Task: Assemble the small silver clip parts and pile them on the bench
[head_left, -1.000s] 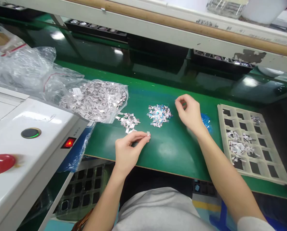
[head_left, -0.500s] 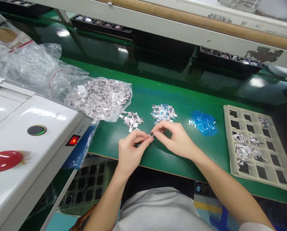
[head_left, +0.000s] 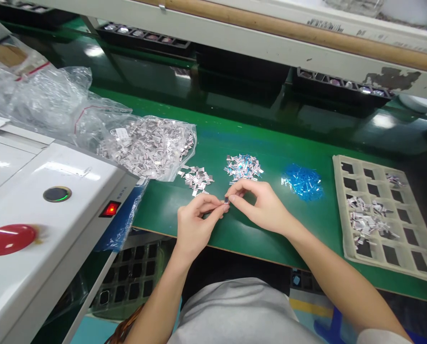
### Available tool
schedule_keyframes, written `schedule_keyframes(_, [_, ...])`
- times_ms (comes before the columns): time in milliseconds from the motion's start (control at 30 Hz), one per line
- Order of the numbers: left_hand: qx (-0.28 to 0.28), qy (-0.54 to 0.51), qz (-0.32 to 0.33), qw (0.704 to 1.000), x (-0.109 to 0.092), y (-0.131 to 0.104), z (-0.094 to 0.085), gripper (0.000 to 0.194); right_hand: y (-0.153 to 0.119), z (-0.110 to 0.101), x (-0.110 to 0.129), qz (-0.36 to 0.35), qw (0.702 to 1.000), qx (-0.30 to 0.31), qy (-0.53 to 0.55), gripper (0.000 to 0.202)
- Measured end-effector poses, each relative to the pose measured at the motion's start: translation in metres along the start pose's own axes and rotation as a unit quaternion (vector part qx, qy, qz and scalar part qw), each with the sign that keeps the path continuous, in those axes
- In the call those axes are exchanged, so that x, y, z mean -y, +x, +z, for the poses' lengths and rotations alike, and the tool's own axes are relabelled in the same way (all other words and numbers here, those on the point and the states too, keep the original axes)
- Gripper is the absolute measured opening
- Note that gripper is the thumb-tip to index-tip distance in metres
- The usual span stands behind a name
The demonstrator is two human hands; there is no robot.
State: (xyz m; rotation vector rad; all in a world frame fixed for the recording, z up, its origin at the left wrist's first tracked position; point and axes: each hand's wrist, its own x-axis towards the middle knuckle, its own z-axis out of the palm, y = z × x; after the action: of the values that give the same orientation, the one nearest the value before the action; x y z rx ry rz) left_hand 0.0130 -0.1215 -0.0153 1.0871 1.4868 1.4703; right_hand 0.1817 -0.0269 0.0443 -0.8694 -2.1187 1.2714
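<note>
Between my fingertips is a small dark piece with a light edge [head_left: 226, 200]. My left hand [head_left: 197, 220] pinches it from the left, thumb and index finger together. From the right, my right hand [head_left: 258, 204] also grips it with thumb and fingertip. Just beyond my hands lie a pile of small silvery-pink pieces [head_left: 198, 178] and a pile of similar pieces mixed with blue bits [head_left: 243, 167]. Farther right is a heap of blue film strips [head_left: 302, 182]. A clear bag of many small pieces [head_left: 152, 145] lies at the back left.
A white machine [head_left: 70, 239] with a red button and lit switch fills the left. At the right, a cream compartment tray [head_left: 345, 239] holds small pieces. A shelf beam [head_left: 270, 33] crosses above the green table [head_left: 267, 246].
Both hands have barely moved and keep their pinch on the small piece. The view has shifted very slightly.
</note>
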Motion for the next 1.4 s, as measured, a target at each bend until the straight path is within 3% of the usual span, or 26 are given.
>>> schedule_keyframes(467, [0.006, 0.025, 0.009, 1.0, 0.0, -0.001, -0.002, 0.021, 0.0, 0.002, -0.004, -0.005, 1.0, 0.002, -0.017, 0.012])
schedule_keyframes(600, [0.021, 0.032, 0.013, 0.999, 0.001, -0.001, -0.001, 0.023, 0.0, 0.0, -0.003, -0.003, 0.999, 0.035, 0.015, 0.019])
schedule_keyframes(733, [0.054, 0.05, 0.034, 0.997, -0.003, 0.0, -0.002, 0.019, -0.001, -0.003, -0.004, -0.006, 0.998, 0.058, -0.028, 0.018])
schedule_keyframes(867, [0.045, 0.212, 0.122, 0.969, -0.013, 0.014, -0.011, 0.015, 0.002, -0.012, -0.013, -0.029, 0.992, -0.008, -0.123, 0.015])
schedule_keyframes(1000, [0.026, 0.414, 0.207, 0.886, -0.019, 0.042, -0.022, 0.023, 0.009, -0.024, -0.029, -0.014, 0.978, -0.072, -0.198, 0.012])
schedule_keyframes(1167, [0.083, 0.515, 0.247, 0.816, -0.015, 0.068, -0.022, 0.023, 0.014, -0.034, -0.036, -0.014, 0.969, -0.084, -0.234, 0.009])
schedule_keyframes(1300, [0.085, 0.517, 0.258, 0.812, -0.011, 0.073, -0.02, 0.027, 0.023, -0.05, -0.041, -0.015, 0.958, -0.161, -0.238, 0.006])
schedule_keyframes(1400, [0.065, 0.462, 0.252, 0.848, -0.012, 0.069, -0.022, 0.024, 0.037, -0.072, -0.061, -0.005, 0.931, -0.24, -0.276, 0.013])
